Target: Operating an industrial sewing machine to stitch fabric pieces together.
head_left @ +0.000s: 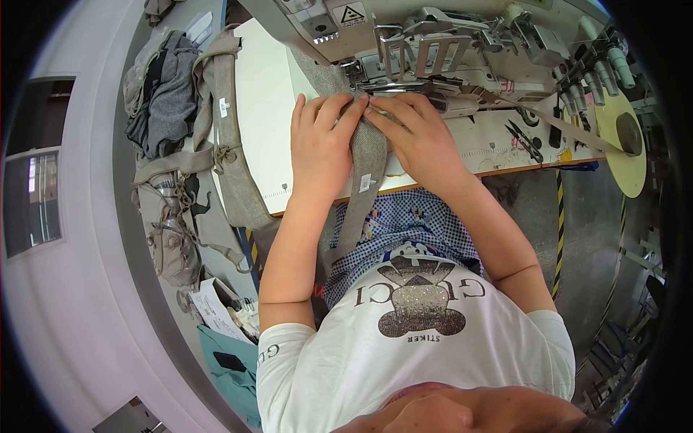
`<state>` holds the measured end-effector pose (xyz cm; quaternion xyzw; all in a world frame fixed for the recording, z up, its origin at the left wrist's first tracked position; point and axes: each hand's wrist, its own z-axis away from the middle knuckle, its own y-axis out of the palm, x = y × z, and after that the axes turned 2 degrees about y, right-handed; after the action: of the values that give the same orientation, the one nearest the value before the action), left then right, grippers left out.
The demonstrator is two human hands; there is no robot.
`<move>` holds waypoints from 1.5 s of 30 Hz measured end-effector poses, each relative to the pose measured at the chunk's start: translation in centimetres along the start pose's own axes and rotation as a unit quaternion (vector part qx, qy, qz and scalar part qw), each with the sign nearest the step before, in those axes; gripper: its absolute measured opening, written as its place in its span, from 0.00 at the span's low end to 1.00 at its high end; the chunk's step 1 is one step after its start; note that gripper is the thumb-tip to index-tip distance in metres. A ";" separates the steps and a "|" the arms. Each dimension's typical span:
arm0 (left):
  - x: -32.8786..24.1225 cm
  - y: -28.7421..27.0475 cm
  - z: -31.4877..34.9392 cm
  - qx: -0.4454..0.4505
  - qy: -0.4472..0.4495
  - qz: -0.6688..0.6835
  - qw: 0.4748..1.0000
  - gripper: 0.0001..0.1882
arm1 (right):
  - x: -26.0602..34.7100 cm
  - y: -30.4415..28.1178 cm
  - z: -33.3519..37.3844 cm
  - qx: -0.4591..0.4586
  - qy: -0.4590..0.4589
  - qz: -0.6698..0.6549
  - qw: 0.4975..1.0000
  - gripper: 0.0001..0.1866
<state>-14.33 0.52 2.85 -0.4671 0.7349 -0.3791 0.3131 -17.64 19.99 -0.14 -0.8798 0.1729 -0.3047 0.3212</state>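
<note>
Touching the grey fabric (370,148) are slightly spread fingers (333,110), possibly pinching.

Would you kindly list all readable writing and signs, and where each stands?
White shirt: dark lettering on chest and sleeve; wording withheld.
Sewing machine: triangular warning sign.
Fabric strip and draped fabric: white labels, too small to read.
Tabletop: ruler markings, too small to read.

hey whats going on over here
A person's left hand and right hand have their fingertips on a long grey-brown woven fabric strip, close to the needle area of a white sewing machine. The strip's near end hangs over the front edge of the flat white tabletop. Black metal snips lie to the right.
</note>
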 end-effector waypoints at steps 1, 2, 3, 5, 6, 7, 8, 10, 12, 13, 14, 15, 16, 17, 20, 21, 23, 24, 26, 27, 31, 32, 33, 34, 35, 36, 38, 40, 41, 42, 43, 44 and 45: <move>0.0 -0.1 -0.1 0.004 0.000 0.001 1.000 0.24 | 0.0 0.0 0.0 0.001 0.001 0.001 1.000 0.28; 0.0 -0.1 -0.1 0.004 0.000 0.001 1.000 0.24 | 0.0 0.0 0.0 0.001 0.001 0.001 1.000 0.28; 0.0 -0.2 -0.1 0.007 -0.001 0.002 1.000 0.24 | 0.0 0.0 0.0 0.001 0.002 0.000 1.000 0.28; 0.0 -0.3 -0.1 0.013 -0.003 0.006 1.000 0.24 | 0.1 0.1 0.0 0.000 0.003 -0.001 1.000 0.28; 0.0 -0.3 -0.2 0.013 -0.002 0.006 1.000 0.24 | 0.1 0.1 0.0 0.000 0.003 0.000 1.000 0.28; -0.1 -0.3 -0.2 0.014 -0.004 0.009 1.000 0.25 | 0.1 0.1 0.0 -0.001 0.002 0.000 1.000 0.28; -0.2 -0.3 -0.2 0.014 -0.006 0.013 1.000 0.25 | 0.1 0.1 0.0 -0.001 0.002 0.000 1.000 0.28; -0.2 -0.4 -0.2 0.015 -0.008 0.016 1.000 0.25 | 0.1 0.1 0.0 -0.002 0.001 0.000 1.000 0.28; -0.2 -0.4 -0.3 0.017 -0.008 0.021 1.000 0.25 | 0.1 0.1 0.0 -0.004 -0.001 0.002 1.000 0.28; -0.2 -0.5 -0.3 0.018 -0.007 0.024 1.000 0.25 | 0.1 0.1 0.0 -0.005 -0.002 0.002 1.000 0.28; -0.2 -0.5 -0.3 0.018 -0.007 0.024 1.000 0.25 | 0.1 0.1 -0.1 -0.005 -0.002 0.002 1.000 0.28; -0.2 -0.4 -0.3 0.017 -0.008 0.025 1.000 0.25 | 0.1 0.1 -0.1 -0.005 -0.001 0.002 1.000 0.27; -0.2 -0.4 -0.3 0.016 -0.009 0.026 1.000 0.25 | 0.1 0.1 -0.1 -0.004 0.000 0.001 1.000 0.27; -0.3 -0.4 -0.3 0.014 -0.010 0.027 0.999 0.26 | 0.1 0.1 -0.1 -0.003 0.001 0.001 1.000 0.27; -0.3 -0.4 -0.3 0.015 -0.013 0.033 0.999 0.26 | 0.1 0.0 -0.1 -0.002 0.001 0.005 1.000 0.27; -0.3 -0.4 -0.4 0.015 -0.014 0.037 0.999 0.26 | 0.1 0.0 -0.1 -0.001 0.001 0.007 1.000 0.27; -0.3 -0.4 -0.3 0.015 -0.014 0.036 0.999 0.26 | 0.1 0.0 -0.1 -0.001 0.001 0.005 1.000 0.27; -0.3 -0.3 -0.3 0.015 -0.013 0.036 0.999 0.26 | 0.1 0.0 -0.1 -0.002 0.001 0.004 1.000 0.27; -0.3 -0.3 -0.3 0.015 -0.013 0.036 0.999 0.26 | 0.2 0.0 -0.1 -0.002 0.001 0.004 1.000 0.27; -0.3 -0.3 -0.3 0.016 -0.014 0.035 0.999 0.26 | 0.2 0.0 -0.1 -0.002 0.001 0.002 1.000 0.27; -0.3 -0.3 -0.3 0.018 -0.020 0.032 0.999 0.26 | 0.2 0.0 -0.1 -0.002 -0.001 -0.001 1.000 0.27; -0.4 -0.3 -0.3 0.018 -0.021 0.031 0.999 0.27 | 0.2 0.0 -0.1 -0.001 -0.001 0.001 1.000 0.27; -0.5 -0.3 -0.4 0.017 -0.022 0.031 0.999 0.27 | 0.2 0.0 -0.1 -0.001 -0.002 0.003 1.000 0.27; -0.5 -0.3 -0.4 0.017 -0.022 0.031 0.999 0.27 | 0.2 -0.1 -0.1 -0.001 -0.002 0.003 1.000 0.27; -0.5 -0.2 -0.4 0.016 -0.021 0.026 0.999 0.27 | 0.2 -0.1 0.0 0.000 -0.001 0.003 1.000 0.27; -0.5 -0.2 -0.4 0.015 -0.020 0.021 0.999 0.27 | 0.2 -0.1 -0.1 0.001 -0.001 0.003 1.000 0.27; -0.6 -0.1 -0.4 0.015 -0.019 0.015 1.000 0.27 | 0.1 -0.1 0.0 0.002 -0.001 0.003 1.000 0.27; -0.6 0.1 -0.3 0.000 -0.016 0.008 1.000 0.27 | 0.1 -0.1 0.0 0.001 -0.001 0.003 1.000 0.27; -0.5 0.2 -0.2 -0.007 -0.015 0.004 1.000 0.26 | 0.1 -0.1 0.0 0.001 -0.001 0.003 1.000 0.27; -0.4 0.5 -0.1 -0.007 -0.015 0.004 1.000 0.26 | 0.0 -0.1 0.0 0.000 -0.001 0.003 1.000 0.27; -0.1 0.8 0.1 -0.026 -0.010 0.007 1.000 0.26 | 0.0 0.0 0.0 -0.001 -0.002 0.002 1.000 0.26; 0.2 1.2 0.3 -0.046 -0.005 0.010 0.999 0.25 | 0.0 0.0 0.0 -0.002 -0.003 0.001 1.000 0.26; 0.4 1.5 0.5 -0.065 -0.001 0.012 0.998 0.25 | 0.0 0.0 0.0 -0.003 -0.004 0.000 1.000 0.26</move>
<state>-14.78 0.40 1.26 -0.4777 0.7635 -0.3262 0.2872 -17.61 19.97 -0.18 -0.8820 0.1730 -0.3005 0.3192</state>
